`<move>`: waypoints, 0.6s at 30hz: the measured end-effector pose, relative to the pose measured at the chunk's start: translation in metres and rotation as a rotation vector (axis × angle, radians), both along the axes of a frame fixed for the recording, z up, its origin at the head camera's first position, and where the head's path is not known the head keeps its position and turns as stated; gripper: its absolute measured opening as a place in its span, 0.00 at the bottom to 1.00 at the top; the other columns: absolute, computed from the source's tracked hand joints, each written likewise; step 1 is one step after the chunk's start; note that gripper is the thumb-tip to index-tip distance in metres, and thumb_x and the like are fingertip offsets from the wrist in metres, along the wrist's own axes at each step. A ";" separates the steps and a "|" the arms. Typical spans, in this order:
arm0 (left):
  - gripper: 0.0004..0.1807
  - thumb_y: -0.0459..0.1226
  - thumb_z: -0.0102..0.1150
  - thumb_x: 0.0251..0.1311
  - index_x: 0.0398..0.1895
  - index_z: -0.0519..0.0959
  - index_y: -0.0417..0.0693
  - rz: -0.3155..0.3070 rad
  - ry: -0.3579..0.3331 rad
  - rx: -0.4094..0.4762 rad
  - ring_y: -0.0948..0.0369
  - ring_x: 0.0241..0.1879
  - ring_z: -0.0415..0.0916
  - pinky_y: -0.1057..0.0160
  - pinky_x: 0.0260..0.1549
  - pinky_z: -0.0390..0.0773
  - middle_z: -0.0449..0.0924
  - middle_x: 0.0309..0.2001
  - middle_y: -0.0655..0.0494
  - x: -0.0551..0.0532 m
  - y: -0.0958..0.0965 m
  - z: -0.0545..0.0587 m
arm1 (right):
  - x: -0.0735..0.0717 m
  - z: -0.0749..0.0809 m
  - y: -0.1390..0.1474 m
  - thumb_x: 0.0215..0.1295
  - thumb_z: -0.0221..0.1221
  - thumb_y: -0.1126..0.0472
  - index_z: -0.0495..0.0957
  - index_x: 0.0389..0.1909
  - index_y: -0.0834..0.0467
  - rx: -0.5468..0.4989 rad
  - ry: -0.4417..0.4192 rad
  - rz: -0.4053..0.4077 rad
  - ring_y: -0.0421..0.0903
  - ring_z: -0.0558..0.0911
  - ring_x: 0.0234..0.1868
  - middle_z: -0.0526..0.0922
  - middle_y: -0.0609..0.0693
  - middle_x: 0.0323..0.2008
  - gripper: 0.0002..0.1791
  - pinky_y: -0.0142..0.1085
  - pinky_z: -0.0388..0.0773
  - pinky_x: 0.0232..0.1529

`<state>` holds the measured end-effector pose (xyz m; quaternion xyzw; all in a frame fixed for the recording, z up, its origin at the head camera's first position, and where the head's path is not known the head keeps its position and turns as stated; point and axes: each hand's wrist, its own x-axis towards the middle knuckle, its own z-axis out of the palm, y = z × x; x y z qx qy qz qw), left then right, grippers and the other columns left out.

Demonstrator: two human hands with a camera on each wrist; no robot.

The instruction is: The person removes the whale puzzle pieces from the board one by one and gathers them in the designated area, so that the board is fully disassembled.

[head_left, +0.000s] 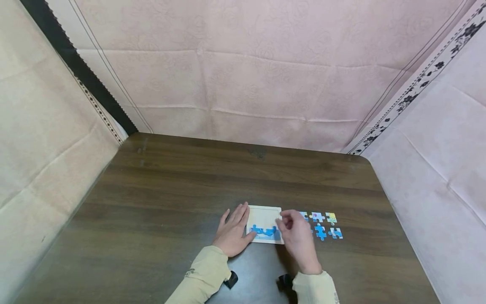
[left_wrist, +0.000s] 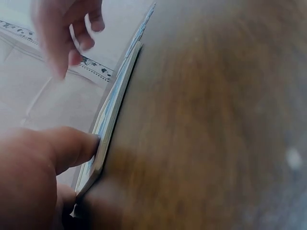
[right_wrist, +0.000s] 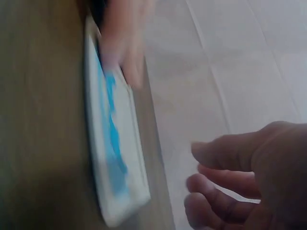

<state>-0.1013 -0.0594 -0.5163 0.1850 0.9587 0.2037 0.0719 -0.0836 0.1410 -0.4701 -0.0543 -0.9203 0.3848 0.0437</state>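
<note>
A shallow white puzzle tray (head_left: 263, 214) lies on the table, with joined blue puzzle pieces (head_left: 267, 233) along its near side. My left hand (head_left: 232, 235) rests against the tray's left side, fingers extended; in the left wrist view its thumb (left_wrist: 72, 146) touches the tray's edge. Over the tray's right edge hovers my right hand (head_left: 298, 238), fingers loosely bent. In the right wrist view, the right hand (right_wrist: 230, 177) shows a gap between thumb and fingers and no piece in it. That view is blurred.
Right of the tray, loose puzzle pieces (head_left: 320, 232) lie in two rows, some hidden behind the right hand. The dark wooden table (head_left: 182, 181) runs back to a pale cloth wall (head_left: 247, 84), with cloth at both sides too.
</note>
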 end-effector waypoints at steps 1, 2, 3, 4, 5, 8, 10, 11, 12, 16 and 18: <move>0.44 0.58 0.51 0.66 0.76 0.52 0.43 -0.004 0.000 0.004 0.54 0.76 0.42 0.45 0.70 0.39 0.44 0.78 0.52 0.000 0.000 -0.001 | 0.000 -0.002 -0.005 0.62 0.66 0.62 0.80 0.46 0.60 0.002 -0.010 0.028 0.45 0.74 0.29 0.77 0.49 0.30 0.13 0.31 0.76 0.26; 0.45 0.58 0.52 0.65 0.76 0.52 0.43 -0.008 0.002 0.004 0.54 0.76 0.42 0.44 0.70 0.39 0.44 0.78 0.52 0.000 0.000 -0.001 | -0.001 -0.004 -0.010 0.61 0.66 0.62 0.80 0.46 0.60 -0.003 -0.022 0.056 0.44 0.73 0.28 0.76 0.48 0.29 0.13 0.31 0.76 0.25; 0.45 0.59 0.52 0.65 0.76 0.52 0.43 -0.010 0.001 0.007 0.54 0.76 0.42 0.44 0.70 0.38 0.44 0.78 0.52 0.000 -0.001 -0.001 | -0.001 -0.006 -0.014 0.61 0.67 0.62 0.80 0.45 0.60 -0.007 -0.036 0.082 0.44 0.73 0.28 0.75 0.48 0.28 0.13 0.30 0.76 0.25; 0.46 0.59 0.53 0.64 0.76 0.53 0.43 -0.012 0.002 0.011 0.53 0.76 0.42 0.44 0.70 0.38 0.44 0.77 0.51 0.000 -0.001 -0.001 | -0.001 -0.008 -0.018 0.61 0.67 0.62 0.80 0.45 0.59 -0.015 -0.049 0.106 0.43 0.73 0.27 0.75 0.47 0.28 0.12 0.30 0.76 0.25; 0.46 0.60 0.53 0.63 0.76 0.53 0.43 -0.013 -0.001 0.015 0.53 0.76 0.42 0.44 0.70 0.38 0.44 0.78 0.51 0.000 -0.001 -0.001 | -0.001 -0.009 -0.020 0.61 0.67 0.63 0.80 0.44 0.59 -0.018 -0.057 0.131 0.43 0.73 0.27 0.74 0.47 0.28 0.12 0.30 0.76 0.26; 0.48 0.62 0.52 0.62 0.76 0.52 0.43 -0.016 0.000 0.001 0.54 0.76 0.42 0.44 0.70 0.38 0.44 0.78 0.52 0.000 -0.001 -0.001 | -0.002 -0.014 -0.026 0.61 0.66 0.64 0.80 0.44 0.59 -0.030 -0.076 0.190 0.42 0.73 0.27 0.74 0.46 0.28 0.11 0.30 0.76 0.28; 0.51 0.65 0.52 0.60 0.76 0.52 0.43 -0.017 0.003 -0.013 0.54 0.76 0.42 0.44 0.70 0.39 0.44 0.78 0.52 0.001 -0.001 0.000 | -0.001 -0.017 -0.027 0.60 0.66 0.65 0.81 0.43 0.59 -0.036 -0.086 0.221 0.42 0.73 0.27 0.74 0.46 0.28 0.10 0.30 0.76 0.29; 0.52 0.66 0.52 0.59 0.76 0.52 0.43 -0.017 0.001 -0.021 0.55 0.76 0.42 0.45 0.71 0.39 0.44 0.78 0.52 0.001 -0.001 0.000 | -0.001 -0.018 -0.028 0.60 0.66 0.66 0.81 0.43 0.59 -0.034 -0.093 0.235 0.42 0.72 0.28 0.74 0.46 0.29 0.10 0.31 0.76 0.29; 0.54 0.68 0.52 0.57 0.76 0.52 0.44 -0.020 0.003 -0.030 0.55 0.76 0.42 0.45 0.71 0.39 0.44 0.78 0.52 0.001 -0.001 0.000 | -0.001 -0.018 -0.029 0.60 0.66 0.65 0.81 0.43 0.58 -0.032 -0.103 0.243 0.42 0.72 0.28 0.73 0.46 0.29 0.10 0.31 0.75 0.29; 0.59 0.71 0.55 0.51 0.77 0.49 0.44 -0.026 -0.003 -0.040 0.55 0.76 0.41 0.45 0.71 0.39 0.42 0.78 0.52 0.001 -0.001 0.000 | -0.001 -0.019 -0.030 0.60 0.67 0.65 0.82 0.43 0.58 -0.012 -0.138 0.264 0.43 0.72 0.30 0.73 0.48 0.32 0.10 0.31 0.75 0.30; 0.61 0.71 0.56 0.50 0.77 0.48 0.45 -0.030 -0.003 -0.039 0.55 0.76 0.40 0.44 0.71 0.38 0.40 0.78 0.52 0.001 -0.002 0.000 | -0.001 -0.018 -0.030 0.59 0.67 0.65 0.83 0.43 0.58 -0.004 -0.149 0.271 0.43 0.72 0.30 0.72 0.48 0.33 0.11 0.31 0.75 0.30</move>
